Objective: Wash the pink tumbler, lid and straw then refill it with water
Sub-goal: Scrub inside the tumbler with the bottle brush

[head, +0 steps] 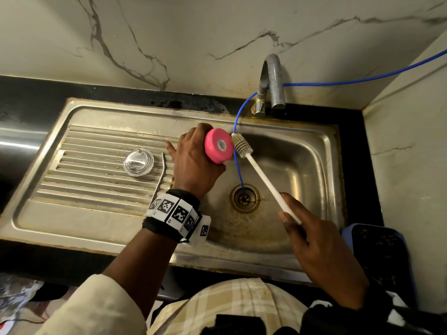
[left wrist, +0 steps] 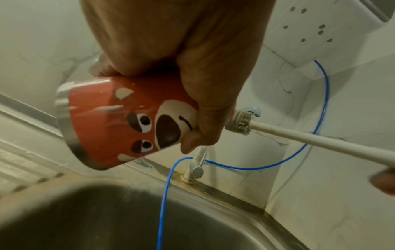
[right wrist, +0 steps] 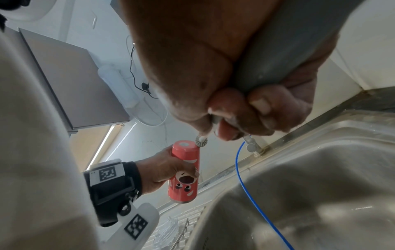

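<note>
right hand point(head: 321, 247) nearest, grip curled on brush point(head: 262, 176) handle; bristle head at 11 o'clock, touching base of pink tumbler point(head: 219, 146). left hand point(head: 193, 163) wraps tumbler, inverted over sink point(head: 312, 146), axis near vertical. lid point(head: 138, 162), straw point(head: 159, 176) at 9 o'clock.

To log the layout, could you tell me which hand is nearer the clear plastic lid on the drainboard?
Left. The left hand grips the pink tumbler just right of the clear plastic lid; the right hand is far across the basin.
</note>
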The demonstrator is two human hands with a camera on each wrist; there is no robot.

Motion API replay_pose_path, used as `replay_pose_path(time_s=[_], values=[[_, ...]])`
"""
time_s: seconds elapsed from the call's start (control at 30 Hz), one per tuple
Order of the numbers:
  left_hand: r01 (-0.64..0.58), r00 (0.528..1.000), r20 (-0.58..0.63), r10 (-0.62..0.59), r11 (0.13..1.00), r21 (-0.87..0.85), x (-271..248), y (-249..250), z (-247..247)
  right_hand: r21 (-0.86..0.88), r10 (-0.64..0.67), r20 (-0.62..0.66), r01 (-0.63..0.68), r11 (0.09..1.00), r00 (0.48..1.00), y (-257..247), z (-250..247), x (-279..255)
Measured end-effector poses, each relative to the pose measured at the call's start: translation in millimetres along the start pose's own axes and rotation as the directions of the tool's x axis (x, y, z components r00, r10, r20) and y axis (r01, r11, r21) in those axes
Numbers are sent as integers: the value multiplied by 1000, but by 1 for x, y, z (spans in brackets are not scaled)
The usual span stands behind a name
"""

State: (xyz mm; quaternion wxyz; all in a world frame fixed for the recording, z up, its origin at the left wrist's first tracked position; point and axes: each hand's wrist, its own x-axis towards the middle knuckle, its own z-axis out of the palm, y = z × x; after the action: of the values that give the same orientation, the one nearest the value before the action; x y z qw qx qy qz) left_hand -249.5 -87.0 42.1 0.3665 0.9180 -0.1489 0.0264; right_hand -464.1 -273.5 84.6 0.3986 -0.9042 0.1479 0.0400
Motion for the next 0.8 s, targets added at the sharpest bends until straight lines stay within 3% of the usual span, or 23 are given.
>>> replay_pose_path(time_s=[0.17, 0.4, 0.53, 0.63, 0.8], values=[[-74, 996, 46, 70, 994, 80, -11, 12, 9, -5, -38, -71, 38, 999, 997, -2, 0, 12], [-49, 999, 32, 44, 983, 177, -4, 5, 2, -96, -70, -17, 68, 993, 997, -4, 1, 2], [30, 999, 16, -32, 992, 125, 0, 3, 1, -134, -72, -1, 71, 988, 997, 1, 2, -5], [68, 998, -8, -69, 998, -14, 2, -2, -2, -132, -38, 15, 40, 990, 999, 9, 0, -11], [-6, 999, 46, 8, 999, -54, -8, 6, 8, -72, -42, -53, 38, 997, 998, 4, -1, 2]])
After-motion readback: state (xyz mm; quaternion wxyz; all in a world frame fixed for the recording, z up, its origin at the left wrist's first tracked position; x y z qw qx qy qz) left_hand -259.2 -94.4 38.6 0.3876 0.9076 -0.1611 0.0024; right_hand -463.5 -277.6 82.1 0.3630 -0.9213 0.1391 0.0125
